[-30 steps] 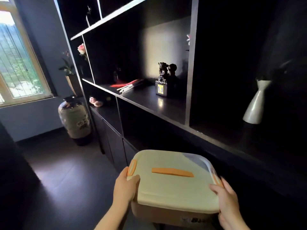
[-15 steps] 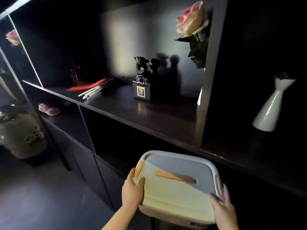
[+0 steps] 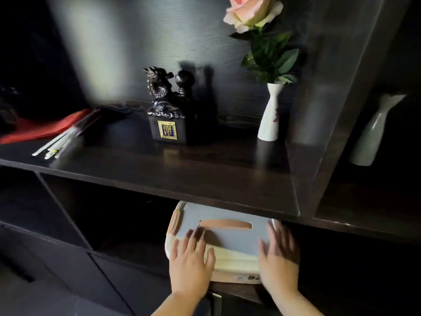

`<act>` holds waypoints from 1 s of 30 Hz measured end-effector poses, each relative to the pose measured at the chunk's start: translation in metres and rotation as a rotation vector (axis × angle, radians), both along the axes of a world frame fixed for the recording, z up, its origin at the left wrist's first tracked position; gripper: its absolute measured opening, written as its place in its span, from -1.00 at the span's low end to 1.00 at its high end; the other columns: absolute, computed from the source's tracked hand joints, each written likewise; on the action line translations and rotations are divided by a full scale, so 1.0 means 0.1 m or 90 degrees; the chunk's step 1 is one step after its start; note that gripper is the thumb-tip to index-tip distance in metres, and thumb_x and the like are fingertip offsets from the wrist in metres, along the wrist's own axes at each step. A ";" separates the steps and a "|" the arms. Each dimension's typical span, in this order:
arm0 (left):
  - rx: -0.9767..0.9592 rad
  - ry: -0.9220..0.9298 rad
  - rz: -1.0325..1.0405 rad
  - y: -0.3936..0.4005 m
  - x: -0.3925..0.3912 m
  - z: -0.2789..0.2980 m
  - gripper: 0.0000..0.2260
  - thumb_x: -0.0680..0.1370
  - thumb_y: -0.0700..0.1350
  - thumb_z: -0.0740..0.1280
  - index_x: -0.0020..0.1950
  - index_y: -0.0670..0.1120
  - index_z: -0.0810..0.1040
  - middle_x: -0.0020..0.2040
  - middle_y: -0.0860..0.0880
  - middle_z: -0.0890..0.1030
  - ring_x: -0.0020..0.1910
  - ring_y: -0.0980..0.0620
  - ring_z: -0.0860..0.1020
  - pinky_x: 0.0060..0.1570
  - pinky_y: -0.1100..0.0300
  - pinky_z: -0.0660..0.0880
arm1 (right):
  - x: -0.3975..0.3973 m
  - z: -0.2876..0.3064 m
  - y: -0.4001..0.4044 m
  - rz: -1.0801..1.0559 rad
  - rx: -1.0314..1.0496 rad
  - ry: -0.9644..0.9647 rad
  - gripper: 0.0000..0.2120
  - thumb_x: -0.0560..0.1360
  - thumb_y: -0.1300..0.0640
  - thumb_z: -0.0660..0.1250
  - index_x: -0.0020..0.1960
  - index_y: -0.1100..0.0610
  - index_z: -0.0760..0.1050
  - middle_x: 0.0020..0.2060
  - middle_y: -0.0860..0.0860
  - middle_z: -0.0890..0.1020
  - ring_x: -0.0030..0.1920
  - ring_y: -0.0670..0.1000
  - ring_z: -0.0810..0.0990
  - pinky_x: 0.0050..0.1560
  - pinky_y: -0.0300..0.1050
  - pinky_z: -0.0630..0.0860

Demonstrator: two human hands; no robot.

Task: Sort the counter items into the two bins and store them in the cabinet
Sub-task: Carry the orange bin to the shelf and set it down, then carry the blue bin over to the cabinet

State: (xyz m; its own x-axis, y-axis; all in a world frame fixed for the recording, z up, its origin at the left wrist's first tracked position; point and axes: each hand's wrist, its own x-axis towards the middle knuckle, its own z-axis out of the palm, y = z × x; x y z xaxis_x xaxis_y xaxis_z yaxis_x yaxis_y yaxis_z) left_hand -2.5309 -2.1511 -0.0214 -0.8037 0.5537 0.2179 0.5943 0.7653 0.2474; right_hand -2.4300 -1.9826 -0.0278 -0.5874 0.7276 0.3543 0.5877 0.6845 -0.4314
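Observation:
A cream lidded bin [image 3: 234, 242] with an orange handle and orange side clips sits partly inside the lower compartment of the dark cabinet [image 3: 205, 185], its far end under the shelf. My left hand [image 3: 190, 263] lies flat on the lid's near left part with fingers spread. My right hand [image 3: 279, 258] lies flat on the lid's near right edge, fingers straight and blurred by motion. Only one bin is in view.
On the shelf above stand a dark dragon figurine [image 3: 167, 108] on a block, a white vase with a pink rose [image 3: 271, 112], and red books with white sticks [image 3: 57, 135] at the left. Another pale vase [image 3: 373, 133] stands in the right compartment. Closed cabinet doors [image 3: 68, 270] lie below left.
The bin went from being carried at its sides toward the cabinet to resting in the lower compartment. Both hands left the sides and now press flat on the lid.

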 end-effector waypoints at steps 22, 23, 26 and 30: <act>-0.051 -0.064 -0.515 1.26 1.64 0.17 -0.52 0.56 0.14 0.08 0.49 0.26 0.12 0.56 0.19 -0.06 0.54 0.11 -0.09 0.49 0.13 -0.13 | 2.24 0.19 0.27 -0.162 -0.188 -0.244 -0.33 0.57 -0.09 0.15 0.54 -0.20 -0.17 0.56 -0.10 -0.15 0.55 -0.02 -0.10 0.51 0.03 -0.10; -0.060 -0.053 -0.554 1.35 1.79 0.15 -0.53 0.56 0.14 0.09 0.48 0.26 0.15 0.55 0.19 -0.04 0.54 0.11 -0.07 0.49 0.13 -0.11 | 2.48 0.23 0.30 -0.201 -0.196 -0.236 -0.33 0.57 -0.08 0.15 0.54 -0.20 -0.16 0.56 -0.10 -0.14 0.55 -0.02 -0.09 0.52 0.02 -0.09; -0.055 -0.045 -0.721 1.79 2.65 0.18 -0.55 0.46 0.13 0.31 0.35 0.19 0.44 0.48 0.12 0.27 0.47 0.06 0.26 0.41 0.16 0.23 | 3.61 0.30 0.28 -0.362 -0.211 -0.210 -0.32 0.54 -0.12 0.17 0.54 -0.21 -0.13 0.56 -0.09 -0.11 0.54 -0.04 -0.04 0.51 -0.01 -0.06; -0.040 -0.003 -0.876 2.12 4.15 0.23 -0.64 -0.02 0.12 0.54 -0.25 0.14 0.70 -0.11 0.05 0.71 -0.18 0.08 0.69 -0.23 0.36 0.51 | 5.18 0.35 0.15 -0.556 -0.261 -0.199 -0.29 0.49 -0.18 0.20 0.52 -0.25 -0.10 0.56 -0.09 -0.10 0.53 -0.03 0.04 0.50 -0.06 0.01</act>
State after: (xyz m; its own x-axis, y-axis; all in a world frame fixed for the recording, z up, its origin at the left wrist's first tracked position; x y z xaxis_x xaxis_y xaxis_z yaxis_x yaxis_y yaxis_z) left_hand -2.1159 -1.9388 0.0020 0.3948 0.9043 0.1626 0.8735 -0.4243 0.2385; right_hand -1.9117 -1.9672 0.0076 0.1849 0.9779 -0.0979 0.9386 -0.2052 -0.2774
